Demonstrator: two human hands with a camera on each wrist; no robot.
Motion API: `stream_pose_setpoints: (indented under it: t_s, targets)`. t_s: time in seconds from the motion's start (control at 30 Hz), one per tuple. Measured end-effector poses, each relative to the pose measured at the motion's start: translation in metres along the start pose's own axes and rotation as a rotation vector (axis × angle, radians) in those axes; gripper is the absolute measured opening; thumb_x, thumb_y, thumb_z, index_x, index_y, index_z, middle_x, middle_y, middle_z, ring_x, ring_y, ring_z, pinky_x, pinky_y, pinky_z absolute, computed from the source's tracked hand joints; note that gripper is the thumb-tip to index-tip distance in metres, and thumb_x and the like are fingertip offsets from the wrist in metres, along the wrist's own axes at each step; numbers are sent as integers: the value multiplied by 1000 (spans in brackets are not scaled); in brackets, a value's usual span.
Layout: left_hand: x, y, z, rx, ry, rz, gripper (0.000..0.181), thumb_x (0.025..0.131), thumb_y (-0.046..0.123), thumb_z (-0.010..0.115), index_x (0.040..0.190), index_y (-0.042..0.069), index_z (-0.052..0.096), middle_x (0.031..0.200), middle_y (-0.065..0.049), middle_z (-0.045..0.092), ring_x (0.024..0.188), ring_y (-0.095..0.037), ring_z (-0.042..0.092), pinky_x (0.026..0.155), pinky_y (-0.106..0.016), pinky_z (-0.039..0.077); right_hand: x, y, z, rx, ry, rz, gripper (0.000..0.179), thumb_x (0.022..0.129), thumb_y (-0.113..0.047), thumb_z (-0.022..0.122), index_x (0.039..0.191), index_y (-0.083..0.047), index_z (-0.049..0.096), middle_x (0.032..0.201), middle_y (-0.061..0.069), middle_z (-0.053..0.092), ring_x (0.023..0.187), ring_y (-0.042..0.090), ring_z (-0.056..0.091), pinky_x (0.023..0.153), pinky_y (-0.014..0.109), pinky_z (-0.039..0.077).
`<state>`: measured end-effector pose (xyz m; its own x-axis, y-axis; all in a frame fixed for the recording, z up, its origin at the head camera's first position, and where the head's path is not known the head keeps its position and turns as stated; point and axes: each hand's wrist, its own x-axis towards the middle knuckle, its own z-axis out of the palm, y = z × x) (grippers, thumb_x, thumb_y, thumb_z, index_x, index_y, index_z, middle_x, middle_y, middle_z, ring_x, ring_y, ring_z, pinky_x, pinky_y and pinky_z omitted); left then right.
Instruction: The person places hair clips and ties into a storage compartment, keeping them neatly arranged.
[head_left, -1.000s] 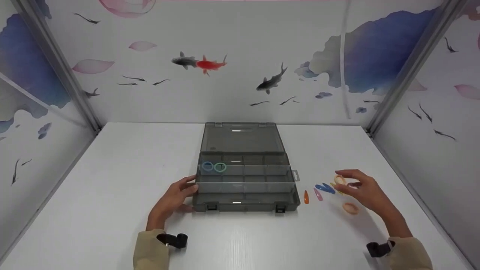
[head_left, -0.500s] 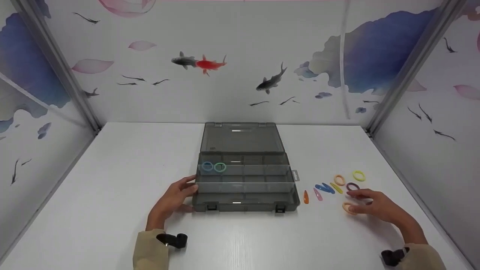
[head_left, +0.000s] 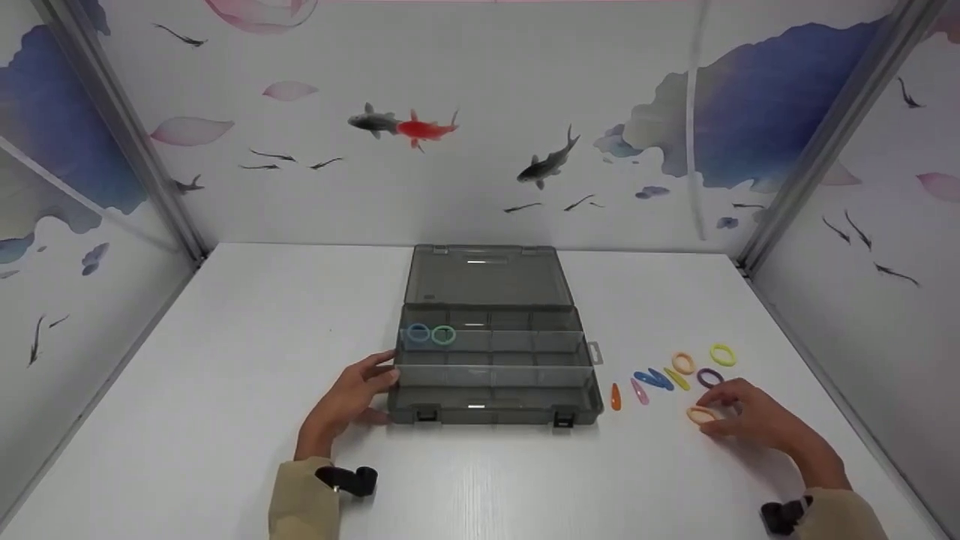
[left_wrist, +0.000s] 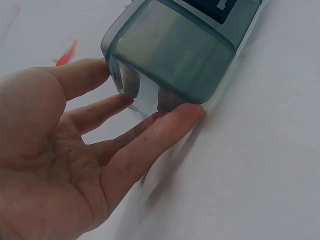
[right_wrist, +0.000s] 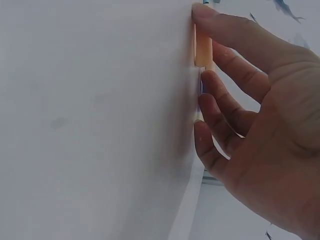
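Note:
A grey translucent compartment box stands with its lid folded back. My left hand rests at its left side; in the left wrist view the fingertips touch the end wall, the fingers fairly straight. On the right, my right hand has thumb and forefinger about an orange hair tie, which lies on the table and is partly hidden by the hand. The right wrist view shows that hair tie edge-on between thumb and fingers. Just behind this hand lies a purple hair tie.
Beside the box lie an orange hair clip, a pink one, blue clips and a yellow clip. Farther back are another orange hair tie and a yellow one. Blue and green hair ties show in the box.
My right hand has come from over the rear orange hair tie toward me and taken the front orange one between thumb and forefinger. Yellow and purple hair ties are uncovered. My left hand stays put.

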<state>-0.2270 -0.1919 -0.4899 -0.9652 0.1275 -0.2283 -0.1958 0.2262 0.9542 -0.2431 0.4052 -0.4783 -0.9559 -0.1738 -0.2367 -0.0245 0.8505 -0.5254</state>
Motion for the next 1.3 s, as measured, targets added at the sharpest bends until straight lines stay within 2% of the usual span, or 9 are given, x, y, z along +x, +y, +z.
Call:
stream_pose_setpoints:
  t_s: [0.17, 0.33, 0.47, 0.67, 0.77, 0.87, 0.9, 0.97, 1.3]
  targets:
    - [0, 0, 0, -7, -1, 0, 58, 103, 26, 58, 155, 15, 37, 157, -22, 39, 140, -45, 44, 82, -46, 61, -1, -5, 0, -6, 19, 15, 39, 80, -32, 84, 107, -8, 69, 111, 12, 60, 101, 25, 52, 84, 37, 46]
    - [2, -2, -1, -19, 7, -8, 57, 102, 26, 59, 155, 17, 39, 157, -20, 40, 141, -43, 45, 82, -45, 61, 1, -12, -1, 4, 29, 30, 41, 82, -31, 82, 111, -6, 67, 112, 13, 63, 102, 27, 54, 85, 38, 48]
    - [3, -2, -1, -19, 12, -11, 57, 102, 27, 59, 155, 17, 39, 157, -20, 41, 140, -43, 45, 84, -46, 60, 5, -20, -3, 39, 54, -23, 41, 86, -33, 79, 114, -5, 66, 118, 17, 64, 108, 32, 55, 89, 43, 49]
    - [3, -2, -1, -5, 10, 3, 57, 103, 24, 58, 155, 16, 38, 155, -21, 42, 139, -44, 46, 82, -44, 61, 11, -34, -6, 61, 149, -111, 38, 89, -30, 77, 115, -5, 67, 125, 21, 62, 114, 38, 58, 90, 36, 51]
    - [2, -1, 0, 9, 11, 10, 57, 103, 25, 58, 155, 15, 38, 154, -22, 43, 139, -44, 46, 80, -43, 61, 15, -42, -7, 77, 190, -146, 35, 89, -27, 77, 115, -5, 67, 128, 21, 61, 116, 39, 59, 94, 38, 54]
    - [2, 0, 0, 9, 14, 8, 58, 102, 26, 59, 155, 15, 38, 155, -22, 42, 139, -44, 46, 81, -43, 61, 19, -51, -9, 79, 207, -175, 33, 92, -25, 74, 117, -6, 66, 130, 22, 61, 113, 36, 59, 88, 32, 56]
    - [2, 0, 0, 11, 15, 8, 58, 102, 26, 59, 155, 15, 38, 155, -22, 42, 139, -44, 46, 82, -44, 61, 21, -55, -10, 82, 210, -183, 32, 92, -25, 74, 117, -6, 66, 129, 22, 61, 113, 35, 59, 89, 35, 55]
    - [2, 0, 0, 13, 16, 10, 58, 102, 26, 59, 155, 15, 38, 155, -22, 42, 139, -44, 46, 83, -44, 61, 23, -62, -10, 86, 207, -186, 32, 93, -26, 73, 118, -7, 65, 131, 21, 61, 113, 33, 58, 85, 27, 51]
    - [1, -1, 0, -2, 8, 17, 59, 102, 27, 59, 155, 15, 38, 155, -22, 42, 139, -43, 46, 82, -45, 61, 36, -102, -5, 84, 225, -288, 24, 92, -22, 73, 111, -8, 69, 130, 18, 62, 121, 40, 57, 93, 41, 50]
